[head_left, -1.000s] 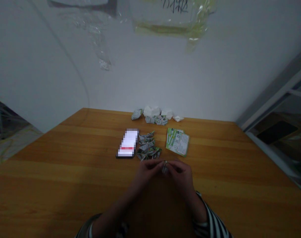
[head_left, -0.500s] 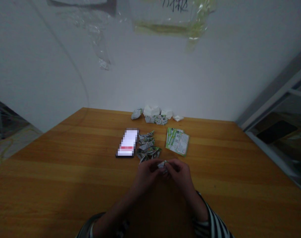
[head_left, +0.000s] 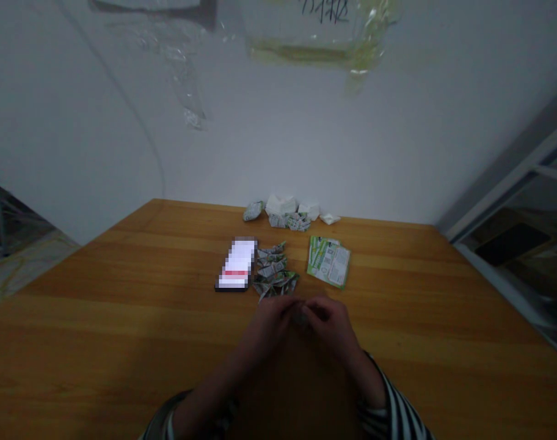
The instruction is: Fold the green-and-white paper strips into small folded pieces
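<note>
My left hand [head_left: 270,322] and my right hand [head_left: 332,322] meet near the middle of the table, fingertips pinched together. Between them is a small piece of folded printed paper [head_left: 299,316], mostly covered by the fingers and dim. Just beyond my left hand lie several folded paper shapes [head_left: 272,269] with grey and green print, lined up one behind another. Past my right hand rests a small stack of flat green-and-white printed sheets [head_left: 336,264].
A phone [head_left: 237,263] with a lit, blurred screen lies left of the folded shapes. Along the wall sit a crumpled printed paper [head_left: 253,211], white crumpled tissues [head_left: 281,204] and more folded printed pieces [head_left: 298,221]. The wooden table [head_left: 99,293] ends at the wall.
My fingers have closed in over the folded paper, so less of it shows. The fingertips have shifted slightly; the things on the table have stayed put.
</note>
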Tool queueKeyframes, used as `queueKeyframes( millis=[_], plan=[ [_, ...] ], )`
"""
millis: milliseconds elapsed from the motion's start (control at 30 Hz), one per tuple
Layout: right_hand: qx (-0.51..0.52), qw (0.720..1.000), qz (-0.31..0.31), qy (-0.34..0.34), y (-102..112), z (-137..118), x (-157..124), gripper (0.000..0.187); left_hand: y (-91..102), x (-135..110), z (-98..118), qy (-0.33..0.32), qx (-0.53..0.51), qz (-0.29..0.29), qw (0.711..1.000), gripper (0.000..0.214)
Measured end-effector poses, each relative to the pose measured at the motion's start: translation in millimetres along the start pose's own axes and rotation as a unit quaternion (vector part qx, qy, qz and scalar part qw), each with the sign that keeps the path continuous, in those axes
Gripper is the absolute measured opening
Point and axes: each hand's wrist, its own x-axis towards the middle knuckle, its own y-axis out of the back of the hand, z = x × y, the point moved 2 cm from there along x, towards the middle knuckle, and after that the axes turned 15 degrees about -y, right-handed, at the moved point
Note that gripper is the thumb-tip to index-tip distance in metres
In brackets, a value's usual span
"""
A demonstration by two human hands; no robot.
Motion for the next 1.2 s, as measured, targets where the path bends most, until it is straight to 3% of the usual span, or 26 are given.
queueKeyframes(
  millis=[400,633,800,933,1100,1200],
  plan=[
    [0.009,0.998,0.062,0.009,0,-4,-4,0.010,-5.1,0,6,-0.003,-0.008,0.034,0.999,0.021],
    [0.164,0.980,0.099,-0.060,5,-3,-3,0.014,-4.2,0,3,0.049,-0.096,0.113,0.988,0.014],
    [0.234,0.967,0.096,-0.041,14,-9,-1,0.015,-4.6,1,7,0.039,-0.207,0.125,0.969,0.018],
    [0.203,0.975,0.091,0.008,14,-12,-4,0.013,-0.6,2,12,-0.027,-0.130,0.108,0.985,0.035],
    [0.138,0.985,0.070,0.082,11,-15,-9,0.011,5.5,2,17,-0.094,-0.044,0.099,0.990,0.016],
    [0.151,0.983,0.074,0.078,10,-15,-11,0.010,6.4,0,20,-0.094,-0.044,0.102,0.989,0.008]
  ],
)
